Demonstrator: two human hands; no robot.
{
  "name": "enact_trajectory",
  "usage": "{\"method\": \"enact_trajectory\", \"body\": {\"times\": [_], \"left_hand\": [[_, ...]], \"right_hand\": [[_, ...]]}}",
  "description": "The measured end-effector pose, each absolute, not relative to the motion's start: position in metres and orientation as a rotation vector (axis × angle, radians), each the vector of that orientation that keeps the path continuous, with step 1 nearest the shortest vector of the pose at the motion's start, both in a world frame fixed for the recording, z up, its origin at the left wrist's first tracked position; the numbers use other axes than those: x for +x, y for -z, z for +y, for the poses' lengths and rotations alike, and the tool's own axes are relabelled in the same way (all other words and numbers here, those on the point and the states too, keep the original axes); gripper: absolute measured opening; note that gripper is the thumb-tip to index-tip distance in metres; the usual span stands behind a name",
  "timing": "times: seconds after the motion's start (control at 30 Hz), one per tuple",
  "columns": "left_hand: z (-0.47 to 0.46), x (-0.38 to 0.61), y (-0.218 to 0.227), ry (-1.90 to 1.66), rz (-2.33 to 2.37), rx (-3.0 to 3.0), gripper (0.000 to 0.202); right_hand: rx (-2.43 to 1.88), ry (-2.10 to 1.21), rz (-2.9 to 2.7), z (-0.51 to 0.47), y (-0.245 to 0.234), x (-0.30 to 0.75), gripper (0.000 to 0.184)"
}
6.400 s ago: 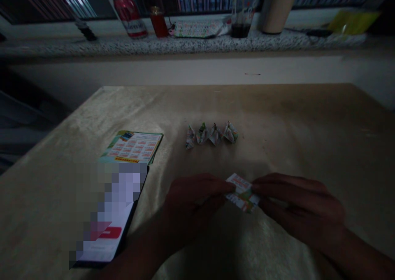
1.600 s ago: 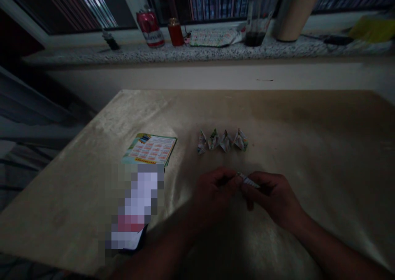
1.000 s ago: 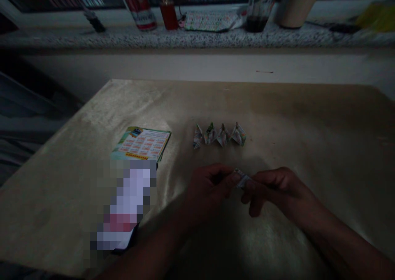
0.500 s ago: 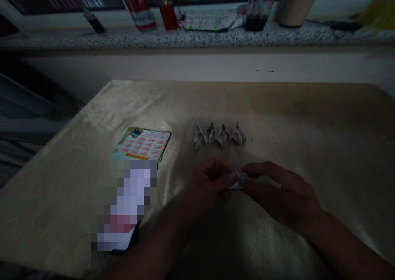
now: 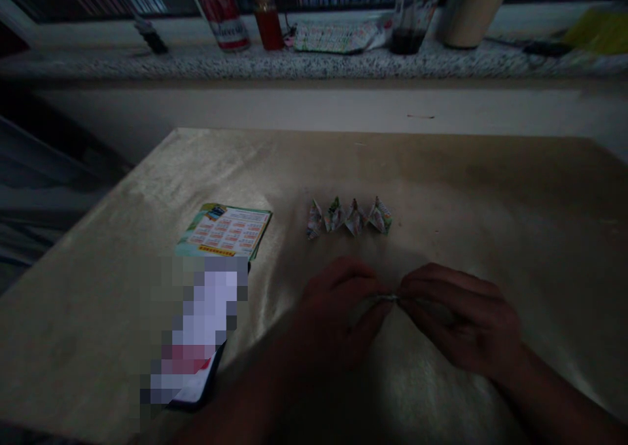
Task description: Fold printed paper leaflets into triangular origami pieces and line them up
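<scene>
Paper (image 5: 391, 297), thin, greyish, edge-on, both hands (image 5: 473, 314) pinching it from opposite sides

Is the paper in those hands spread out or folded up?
Folded, it seems: only a thin strip of the paper shows, pinched by the left hand and right hand. They hide the rest.

Folded paper (image 5: 389, 297): small, thin and pale, presented nearly edge-on as a narrow, roughly horizontal strip. It is pinched between the fingertips of the left hand (image 5: 346, 311) and right hand (image 5: 464, 320) — one at each end. Fingers cover most of it — printing and fold detail cannot be read.
</scene>
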State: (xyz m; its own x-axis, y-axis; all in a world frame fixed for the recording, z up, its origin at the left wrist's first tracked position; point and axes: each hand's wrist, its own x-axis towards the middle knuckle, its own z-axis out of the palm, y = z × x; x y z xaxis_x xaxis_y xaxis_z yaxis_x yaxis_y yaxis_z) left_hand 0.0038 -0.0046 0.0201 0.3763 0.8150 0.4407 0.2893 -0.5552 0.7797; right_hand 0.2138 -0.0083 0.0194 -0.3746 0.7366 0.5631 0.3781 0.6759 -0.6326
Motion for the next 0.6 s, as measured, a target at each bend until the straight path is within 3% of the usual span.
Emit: {"method": "enact_trajectory", "body": {"times": [0.6], "left_hand": [[-0.0056,0.0012,-0.0195,-1.150,0.904,1.939,0.008]], "right_hand": [[-0.835,-0.572,-1.993,-0.0097,-0.0190,0.2099,0.016]]}}
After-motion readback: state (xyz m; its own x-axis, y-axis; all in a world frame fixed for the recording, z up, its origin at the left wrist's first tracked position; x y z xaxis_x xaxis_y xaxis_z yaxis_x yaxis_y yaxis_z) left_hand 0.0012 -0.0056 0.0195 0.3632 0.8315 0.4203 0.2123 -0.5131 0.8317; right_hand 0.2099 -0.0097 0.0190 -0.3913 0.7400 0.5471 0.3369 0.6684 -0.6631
